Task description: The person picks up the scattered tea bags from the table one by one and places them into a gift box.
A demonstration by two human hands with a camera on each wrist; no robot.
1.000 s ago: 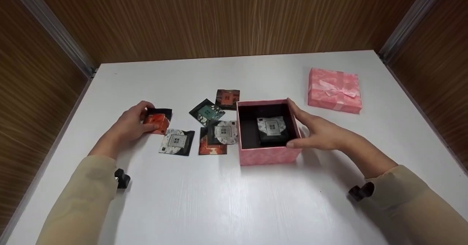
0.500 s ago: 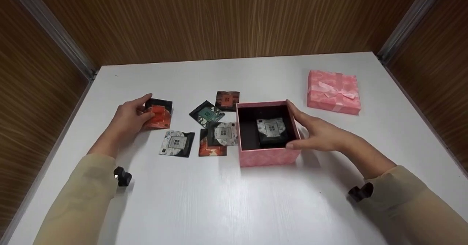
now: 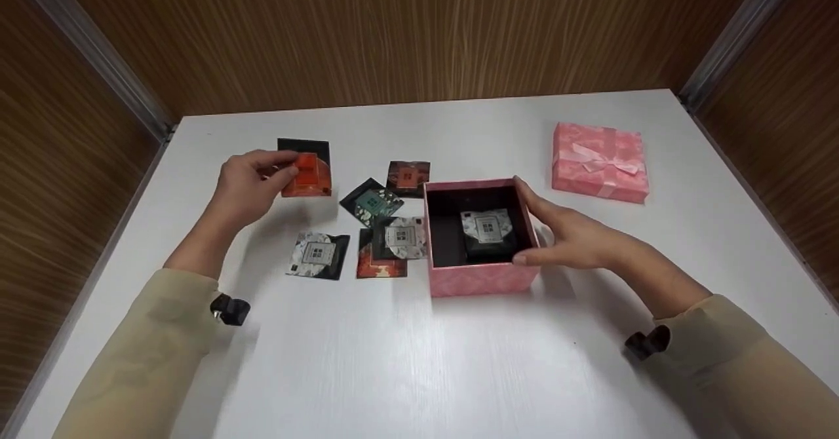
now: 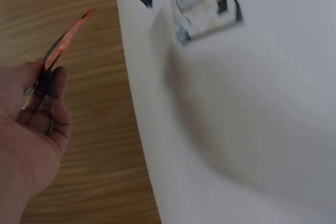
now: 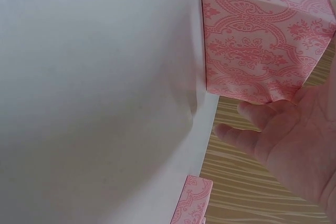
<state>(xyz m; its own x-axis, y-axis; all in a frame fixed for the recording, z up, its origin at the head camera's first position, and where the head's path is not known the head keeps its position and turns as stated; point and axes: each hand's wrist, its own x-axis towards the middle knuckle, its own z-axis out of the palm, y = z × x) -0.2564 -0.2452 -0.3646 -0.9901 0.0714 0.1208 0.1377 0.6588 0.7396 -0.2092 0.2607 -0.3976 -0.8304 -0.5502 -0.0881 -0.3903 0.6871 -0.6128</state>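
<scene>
My left hand (image 3: 246, 189) pinches a black and orange-red square sachet (image 3: 314, 178) by its left edge, raised above the table. Seen edge-on in the left wrist view, the sachet (image 4: 67, 39) bends slightly between thumb and fingers. My right hand (image 3: 580, 236) holds the right side of an open pink box (image 3: 482, 282), thumb at the front corner and a finger at the back corner. In the right wrist view, other fingertips lie by the box's patterned wall (image 5: 252, 45). Inside the dark interior, toward the right, sits a white and black sachet (image 3: 487, 228); anything beneath it is hidden.
Left of the box lie a green sachet (image 3: 372, 202), a red-brown one (image 3: 408, 178), a white-grey one (image 3: 405, 237) overlapping an orange one (image 3: 381, 270), and another white and black one (image 3: 317, 254). A pink lid with a bow (image 3: 600, 162) rests back right on the white table (image 3: 406, 360).
My left hand has lifted the black and orange-red sachet off the table and carried it up, away from me and to the right. The right hand and box stay put.
</scene>
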